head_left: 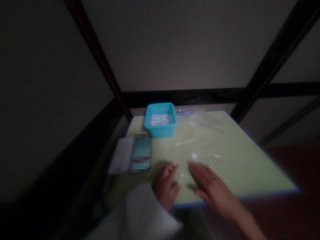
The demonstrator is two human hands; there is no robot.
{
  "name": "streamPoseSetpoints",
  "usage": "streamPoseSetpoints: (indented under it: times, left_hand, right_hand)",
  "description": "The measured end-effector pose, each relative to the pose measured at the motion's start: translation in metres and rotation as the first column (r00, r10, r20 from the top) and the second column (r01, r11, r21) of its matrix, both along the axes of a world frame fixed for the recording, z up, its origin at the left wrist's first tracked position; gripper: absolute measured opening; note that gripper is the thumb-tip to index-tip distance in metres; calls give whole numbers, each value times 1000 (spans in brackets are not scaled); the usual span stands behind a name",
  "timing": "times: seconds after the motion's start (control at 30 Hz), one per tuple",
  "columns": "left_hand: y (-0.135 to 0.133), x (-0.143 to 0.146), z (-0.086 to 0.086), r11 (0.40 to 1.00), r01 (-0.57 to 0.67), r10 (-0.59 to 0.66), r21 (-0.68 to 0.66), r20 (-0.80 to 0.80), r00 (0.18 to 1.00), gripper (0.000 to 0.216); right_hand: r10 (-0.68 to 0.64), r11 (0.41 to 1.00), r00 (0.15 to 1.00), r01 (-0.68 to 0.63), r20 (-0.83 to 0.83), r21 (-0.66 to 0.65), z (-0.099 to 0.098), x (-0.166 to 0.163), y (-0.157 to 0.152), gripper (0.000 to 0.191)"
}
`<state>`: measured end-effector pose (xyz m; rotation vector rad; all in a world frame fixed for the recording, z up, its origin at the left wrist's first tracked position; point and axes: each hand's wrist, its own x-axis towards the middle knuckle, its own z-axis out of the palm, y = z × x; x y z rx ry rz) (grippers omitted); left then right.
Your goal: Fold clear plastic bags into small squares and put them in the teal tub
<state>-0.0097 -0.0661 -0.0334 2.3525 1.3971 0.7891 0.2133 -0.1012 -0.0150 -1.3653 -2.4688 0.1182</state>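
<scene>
A clear plastic bag (193,156) lies flat on the pale yellow-green tabletop, its edges hard to make out. My right hand (210,185) rests at the near right of it, fingers stretched out and lying flat, the fingertips at the plastic. To its left is my left hand (166,185), low over the near part of the table. Its fingers are partly bent and the thumb stands apart, with nothing visible between them. A light sleeve covers the left wrist.
A turquoise plastic basket (162,131) with white, sheet-like contents stands at the back left. In front of it lies a pixelated flat item (141,155) beside a pale sheet (121,155). More clear plastic (205,121) lies along the back of the table (255,170), near the wall.
</scene>
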Motion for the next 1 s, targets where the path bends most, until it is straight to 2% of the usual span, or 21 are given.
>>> streamPoseSetpoints:
  times: [0.13,0.23,0.37,0.5,0.7,0.87,1.0]
  left_hand:
    - [-6,24,-11,956,287,-280,64,-98,955,88]
    - [-7,32,-17,924,381,-366,40,-199,909,99]
    - [-7,28,-24,917,396,-370,40,-286,884,101]
    - [-7,16,-30,902,418,-361,109,-342,868,102]
    - [-8,9,-30,902,405,-328,152,-369,870,106]
    - [-8,9,-30,900,403,-326,166,-358,875,104]
    - [-8,8,-31,889,414,-332,198,-344,878,101]
  right_hand:
    - [13,999,1000,-13,-8,33,-5,2,7,81]
    - [38,998,999,-39,26,53,-12,3,10,86]
    - [10,998,997,-15,79,62,-18,4,8,85]
    - [-4,998,995,-3,101,70,-19,7,7,84]
    - [-80,991,992,69,96,113,-15,15,22,86]
    - [-10,994,994,-2,107,109,-19,8,42,90]
    - [11,997,995,-19,96,81,-24,9,46,87]
